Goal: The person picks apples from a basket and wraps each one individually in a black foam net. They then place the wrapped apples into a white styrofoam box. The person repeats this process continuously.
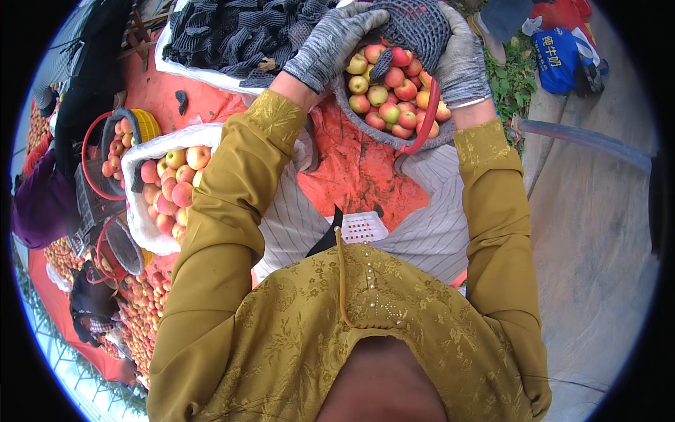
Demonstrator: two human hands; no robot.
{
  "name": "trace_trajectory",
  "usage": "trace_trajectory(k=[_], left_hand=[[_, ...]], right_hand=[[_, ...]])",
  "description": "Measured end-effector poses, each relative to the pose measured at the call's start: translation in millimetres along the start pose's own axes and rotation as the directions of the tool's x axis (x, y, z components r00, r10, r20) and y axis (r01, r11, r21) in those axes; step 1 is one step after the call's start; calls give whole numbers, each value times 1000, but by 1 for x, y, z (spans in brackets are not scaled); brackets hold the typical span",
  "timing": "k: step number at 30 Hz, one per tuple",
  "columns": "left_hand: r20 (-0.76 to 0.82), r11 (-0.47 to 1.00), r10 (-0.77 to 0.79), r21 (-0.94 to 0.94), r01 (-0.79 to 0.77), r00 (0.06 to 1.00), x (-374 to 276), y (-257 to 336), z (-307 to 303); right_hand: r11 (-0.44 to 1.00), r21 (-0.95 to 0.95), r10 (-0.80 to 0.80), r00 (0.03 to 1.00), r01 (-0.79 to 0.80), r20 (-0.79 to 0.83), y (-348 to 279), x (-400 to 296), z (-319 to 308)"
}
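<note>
A dark grey foam fruit net (419,29) is stretched wide between my two hands, above the far side of a basket. My left hand (337,45), in a grey knitted glove, grips its left side. On the other side my right hand (463,63), gloved alike, holds the net's edge. Whether an apple sits inside the net cannot be told. Below, red and yellow apples (393,97) fill the basket, which has a grey padded rim (364,124) and a red handle (428,118). A small folded foam net (381,66) lies on those apples.
A white-lined box (205,79) heaped with dark foam nets (232,39) stands at the far left. Nearer is another lined box (138,211) of apples (176,182). Padded baskets (126,242) and other people (45,200) are further left. A blue bag (555,59) lies right.
</note>
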State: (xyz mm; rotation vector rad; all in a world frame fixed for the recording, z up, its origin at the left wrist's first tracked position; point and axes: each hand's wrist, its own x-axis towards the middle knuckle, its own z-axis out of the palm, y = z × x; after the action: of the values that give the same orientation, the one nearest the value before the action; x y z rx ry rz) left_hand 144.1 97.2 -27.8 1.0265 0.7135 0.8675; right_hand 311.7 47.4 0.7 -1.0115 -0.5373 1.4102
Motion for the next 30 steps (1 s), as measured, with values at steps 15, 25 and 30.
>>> trace_trajectory(k=[15, 25, 30], left_hand=[[432, 818, -31, -507, 272, 901, -13, 36, 9], [223, 667, -116, -704, 243, 968, 12, 15, -2], [183, 727, -172, -639, 250, 968, 12, 33, -21]], right_hand=[[-51, -906, -249, 873, 421, 419, 57, 13, -3], [-158, -965, 76, 972, -210, -224, 169, 14, -54], [-484, -780, 163, 836, -396, -525, 216, 4, -88]])
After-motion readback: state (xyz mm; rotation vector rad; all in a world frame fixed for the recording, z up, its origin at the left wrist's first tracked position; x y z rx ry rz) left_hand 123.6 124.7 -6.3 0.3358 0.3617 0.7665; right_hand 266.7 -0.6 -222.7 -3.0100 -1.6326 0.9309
